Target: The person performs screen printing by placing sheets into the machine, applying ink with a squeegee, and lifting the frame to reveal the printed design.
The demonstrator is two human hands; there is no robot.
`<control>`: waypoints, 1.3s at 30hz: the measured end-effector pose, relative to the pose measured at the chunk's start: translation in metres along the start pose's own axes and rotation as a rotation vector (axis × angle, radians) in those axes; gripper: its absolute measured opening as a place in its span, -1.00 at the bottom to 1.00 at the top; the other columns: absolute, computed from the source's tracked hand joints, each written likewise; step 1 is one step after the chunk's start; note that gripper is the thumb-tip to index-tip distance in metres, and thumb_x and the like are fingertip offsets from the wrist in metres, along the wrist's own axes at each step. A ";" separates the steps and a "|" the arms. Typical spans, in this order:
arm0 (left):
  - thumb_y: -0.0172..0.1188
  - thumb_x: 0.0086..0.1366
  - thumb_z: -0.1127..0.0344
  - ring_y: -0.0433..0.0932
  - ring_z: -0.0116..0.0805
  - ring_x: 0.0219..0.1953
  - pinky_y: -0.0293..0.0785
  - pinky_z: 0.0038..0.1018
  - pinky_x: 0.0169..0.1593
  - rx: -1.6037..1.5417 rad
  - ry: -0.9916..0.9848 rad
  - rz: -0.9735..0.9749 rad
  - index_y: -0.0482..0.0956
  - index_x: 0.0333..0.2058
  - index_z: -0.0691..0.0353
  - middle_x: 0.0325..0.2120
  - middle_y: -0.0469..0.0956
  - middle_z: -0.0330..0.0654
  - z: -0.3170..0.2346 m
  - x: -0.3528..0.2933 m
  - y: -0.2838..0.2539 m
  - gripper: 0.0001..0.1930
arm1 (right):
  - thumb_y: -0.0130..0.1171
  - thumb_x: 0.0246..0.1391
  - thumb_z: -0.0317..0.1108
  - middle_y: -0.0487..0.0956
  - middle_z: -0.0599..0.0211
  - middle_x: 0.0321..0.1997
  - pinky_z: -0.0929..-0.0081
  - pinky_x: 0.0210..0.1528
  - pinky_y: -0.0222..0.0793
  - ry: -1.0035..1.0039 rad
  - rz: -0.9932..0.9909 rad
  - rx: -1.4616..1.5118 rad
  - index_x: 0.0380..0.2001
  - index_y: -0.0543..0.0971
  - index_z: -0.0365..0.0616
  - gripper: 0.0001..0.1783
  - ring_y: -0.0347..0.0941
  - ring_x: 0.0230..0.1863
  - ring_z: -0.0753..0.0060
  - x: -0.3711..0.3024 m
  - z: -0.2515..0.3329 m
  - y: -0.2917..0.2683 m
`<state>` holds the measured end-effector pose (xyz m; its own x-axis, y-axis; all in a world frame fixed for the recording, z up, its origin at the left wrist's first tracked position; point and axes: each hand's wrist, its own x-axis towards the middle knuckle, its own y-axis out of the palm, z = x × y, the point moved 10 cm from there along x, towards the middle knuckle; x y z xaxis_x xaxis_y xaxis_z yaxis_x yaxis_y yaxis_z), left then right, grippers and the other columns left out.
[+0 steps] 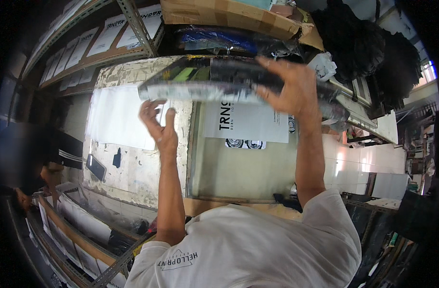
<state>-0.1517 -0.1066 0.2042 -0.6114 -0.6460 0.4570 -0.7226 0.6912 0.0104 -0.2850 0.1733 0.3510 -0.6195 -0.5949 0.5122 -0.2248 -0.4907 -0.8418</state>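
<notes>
A screen-printing frame, blurred by motion, stands tilted up at the far side of the worktable. My left hand is just below its left front corner, fingers curved apart and holding nothing. My right hand reaches over the right part of the frame, thumb and fingers spread; blur hides whether it touches. Partly beneath the frame, a white sheet with black print lies on the pale printing bed. A blank white sheet lies to the left on the paint-worn board.
On the left board are a phone and a small dark piece. A metal rack with printed sheets stands far left, a cardboard box behind, dark cloths far right. Another person is at the left.
</notes>
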 end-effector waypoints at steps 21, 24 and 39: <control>0.22 0.21 0.37 0.62 -0.12 -0.51 0.49 -0.29 -0.38 0.425 -0.353 0.167 0.61 -0.28 0.36 -0.51 0.63 0.04 0.124 -0.111 0.070 -0.82 | 0.34 -0.11 0.04 0.66 -0.06 -0.13 0.18 0.06 0.44 0.103 0.006 -0.025 -0.15 0.69 -0.16 -0.45 0.57 -0.05 -0.05 0.088 -0.024 -0.037; 0.18 0.24 0.44 0.57 -0.32 -0.50 0.47 -0.40 -0.36 0.256 -0.375 0.108 0.60 -0.27 0.40 -0.50 0.63 -0.05 0.122 -0.093 0.064 -0.85 | 0.37 -0.13 0.08 0.65 -0.05 -0.11 0.18 0.07 0.43 0.111 0.036 0.015 -0.15 0.70 -0.15 -0.42 0.56 -0.02 -0.05 0.089 -0.030 -0.032; 0.23 0.29 0.43 0.23 -0.70 -0.57 0.12 -0.69 -0.51 0.078 -0.411 -0.529 0.60 -0.24 0.23 -0.51 0.46 -0.45 0.160 -0.020 -0.234 -0.92 | 0.43 -0.13 0.05 0.67 0.14 -0.04 0.25 0.06 0.48 0.048 -0.107 -0.106 -0.09 0.69 -0.10 -0.42 0.62 -0.06 0.11 0.086 -0.040 -0.025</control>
<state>-0.0219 -0.3072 0.0503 -0.2306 -0.9725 0.0319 -0.9702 0.2323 0.0685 -0.3629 0.1597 0.4096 -0.6220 -0.5106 0.5936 -0.3681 -0.4785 -0.7972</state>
